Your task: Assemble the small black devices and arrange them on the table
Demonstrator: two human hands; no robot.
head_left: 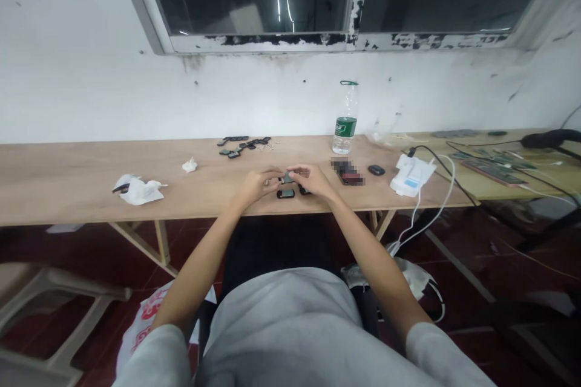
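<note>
Over the near edge of the plywood bench [91,193], the left hand [258,186] and right hand [311,180] come together, both pinching a small dark device [287,178] between them, just above a second device [285,193] lying flat on the wood.

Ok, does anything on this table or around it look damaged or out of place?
Yes, the white window frame is badly chipped, with dark patches showing through. A crumpled tissue also lies on the wooden table, left of the left hand, looking like stray rubbish.

dark device [287,178], grey sweatshirt [281,326], green-labelled bottle [345,128]
</note>
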